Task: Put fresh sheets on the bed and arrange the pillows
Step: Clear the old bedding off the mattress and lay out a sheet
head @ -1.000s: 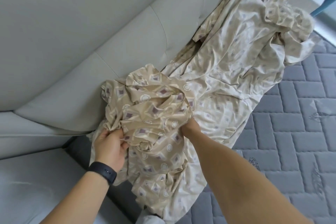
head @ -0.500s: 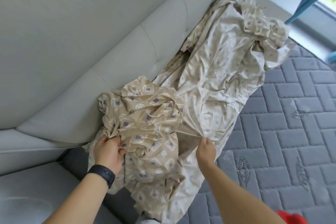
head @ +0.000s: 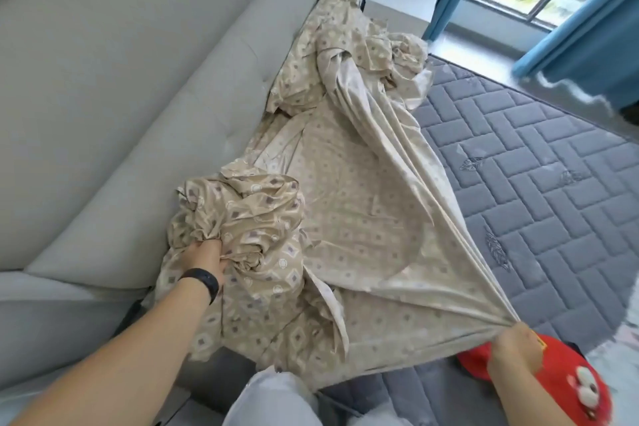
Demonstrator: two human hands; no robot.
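So the beige sheet printed with little diamonds and circles (head: 359,218) is lying crumpled along the head end of the bare grey quilted mattress (head: 539,183), bunched up against the pale grey padded headboard (head: 138,79). Far end of it is a twisted wad near the top corner, and most of the mattress is uncovered.

The left hand (head: 204,258) has its fingers dug into a big wad of the fabric near the headboard. The right hand (head: 515,349) is pinching an edge or corner and pulling it out toward the side, so there's a tight ridge of cloth running from that pinch up to the far wad.

If I were doing this step, I'd say don't yank harder on that taut line, it looks like it's snagged on the twisted bit at the far end. Better to drop the left-hand wad, find a second corner, and shake the whole thing open across the mattress. Can't tell from here whether it's fitted or flat, so check for elastic first.

Also there's a red plush toy with big cartoon eyes (head: 553,380) sitting right under the right hand. I'd move it off the bed or it ends up under the sheet. Blue curtains (head: 574,31) and the window are off at the far side, not in the way.
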